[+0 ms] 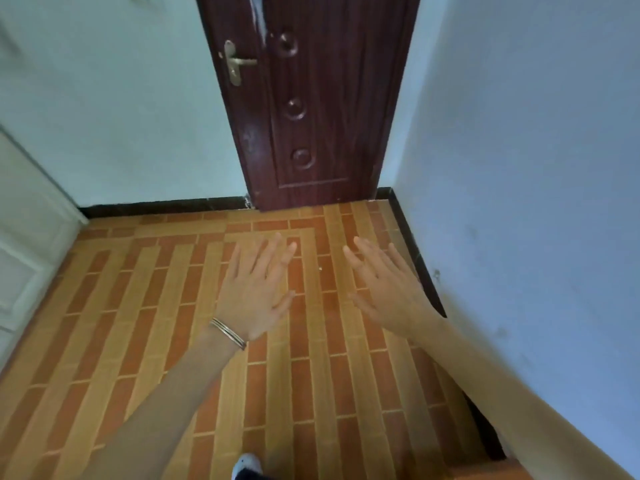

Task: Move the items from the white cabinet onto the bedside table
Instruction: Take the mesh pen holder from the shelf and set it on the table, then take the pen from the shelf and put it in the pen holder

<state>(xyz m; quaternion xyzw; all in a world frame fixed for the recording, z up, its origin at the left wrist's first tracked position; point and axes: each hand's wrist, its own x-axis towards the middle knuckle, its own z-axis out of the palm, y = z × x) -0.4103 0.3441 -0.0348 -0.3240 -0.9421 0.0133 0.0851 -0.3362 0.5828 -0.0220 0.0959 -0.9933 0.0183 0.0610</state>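
Over tiled floor [138,306], two spread hands [254,296] [384,289]

Dark wooden door [311,109] ahead, pale blue walls [519,133], orange brick-pattern tiled floor [166,306].

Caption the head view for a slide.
Open, empty left hand and right hand held above an orange tiled floor, facing a dark wooden door.
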